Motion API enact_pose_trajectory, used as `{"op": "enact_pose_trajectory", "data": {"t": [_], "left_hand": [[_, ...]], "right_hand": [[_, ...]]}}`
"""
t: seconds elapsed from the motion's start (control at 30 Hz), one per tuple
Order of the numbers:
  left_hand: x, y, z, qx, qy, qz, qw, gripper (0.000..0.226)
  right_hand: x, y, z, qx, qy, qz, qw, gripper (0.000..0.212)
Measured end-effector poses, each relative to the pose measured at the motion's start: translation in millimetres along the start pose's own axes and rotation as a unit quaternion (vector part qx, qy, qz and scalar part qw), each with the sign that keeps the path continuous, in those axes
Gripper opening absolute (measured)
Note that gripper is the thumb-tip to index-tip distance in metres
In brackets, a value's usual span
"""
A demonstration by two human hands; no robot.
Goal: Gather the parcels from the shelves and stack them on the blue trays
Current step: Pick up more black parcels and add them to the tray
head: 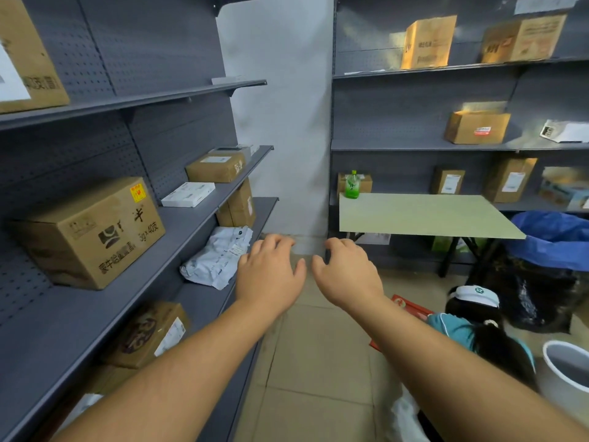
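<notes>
Both my hands are out in front, palms down, over the floor of the aisle. My left hand [271, 275] has its fingers [274, 242] loosely spread and curled, gripping nothing; the fingertips sit just beside the edge of the grey shelf [204, 301], close to a white poly mailer [220, 260] lying crumpled there. My right hand [347, 272] is the same: fingers apart, slightly hooked, empty, touching nothing.

Parcels are all around me. On the left rack, a big brown carton [92, 231] stands at an angle, printed "3g × 40" with a yellow sticker on its top corner; the rest of its print is Chinese characters. Beyond it lies a flat white box [188, 194], then a taped brown box [216, 167] with a white label. Below, a dark-printed carton [149, 333] sits on a lower shelf. The rack ahead on the right holds more brown cartons, one with a red-and-white sticker [481, 130]; their labels are too small to read.

I can't spot blue trays in this view. A pale green worktop [424, 215] stands in front of the right rack with a green bottle [352, 186] on its far corner. A blue plastic bag [554, 240] bulges beside it. Low on my right, a person's head in a white visor [476, 295] crowds the aisle, next to a grey bucket [567, 371].
</notes>
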State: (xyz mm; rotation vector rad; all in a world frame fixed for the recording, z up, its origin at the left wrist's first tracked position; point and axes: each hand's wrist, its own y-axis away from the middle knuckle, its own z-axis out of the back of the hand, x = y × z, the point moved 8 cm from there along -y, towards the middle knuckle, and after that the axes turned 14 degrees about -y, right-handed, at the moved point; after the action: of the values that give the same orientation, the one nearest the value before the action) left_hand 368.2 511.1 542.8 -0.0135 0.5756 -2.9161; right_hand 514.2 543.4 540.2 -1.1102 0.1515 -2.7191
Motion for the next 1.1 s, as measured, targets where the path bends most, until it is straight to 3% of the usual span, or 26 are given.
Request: {"op": "enact_pose_trajectory", "data": {"t": [0.27, 0.67, 0.87, 1.1], "left_hand": [[23.3, -68.0, -35.9, 0.002, -0.005, 0.005, 1.000, 0.044], [115.1, -172.2, -58.5, -0.013, -0.019, 0.030, 0.999, 0.045], [174.3, -195.5, -58.7, -0.017, -0.050, 0.089, 0.995, 0.042], [247.4, -201.0, -38.2, -0.025, -0.112, 0.197, 0.974, 0.048]], "right_hand": [[8.7, -73.6, -32.5, 0.011, -0.009, 0.010, 1.000, 0.046], [71.2, -176.5, -99.6, 0.006, -0.028, 0.041, 0.999, 0.049], [114.4, -225.6, -143.4, 0.051, -0.036, 0.077, 0.995, 0.044], [190.8, -259.3, -195.1, 0.126, -0.090, 0.187, 0.970, 0.044]]}}
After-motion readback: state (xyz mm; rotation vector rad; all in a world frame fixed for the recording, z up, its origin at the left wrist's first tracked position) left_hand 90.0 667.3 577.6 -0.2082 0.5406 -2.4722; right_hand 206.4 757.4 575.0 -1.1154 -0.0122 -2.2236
